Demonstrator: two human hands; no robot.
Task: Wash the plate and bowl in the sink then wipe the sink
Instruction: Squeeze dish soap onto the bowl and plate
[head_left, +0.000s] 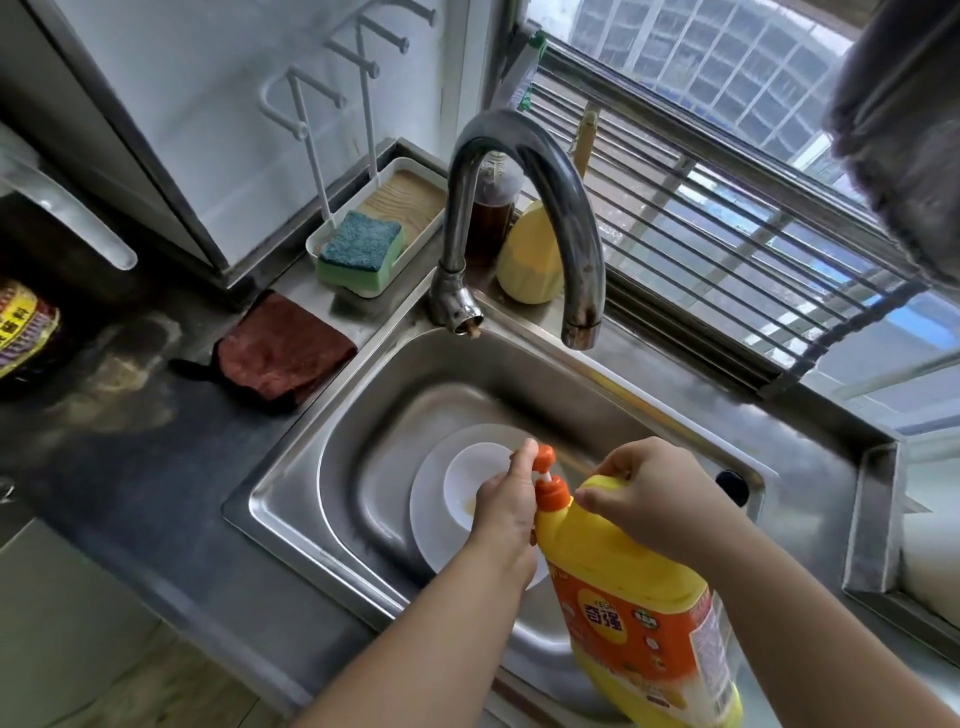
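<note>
A white plate lies in the steel sink with a white bowl on it; a yellowish smear shows inside the bowl. Over them a yellow detergent bottle with an orange pump is held tilted. My right hand grips the bottle's handle near its top. My left hand is at the pump, one finger on the orange pump head. My left forearm hides part of the plate.
A curved tap stands over the sink's back edge. A blue-green sponge sits in a white tray at the back left, a brown cloth on the dark counter. A yellow bottle and a barred window are behind.
</note>
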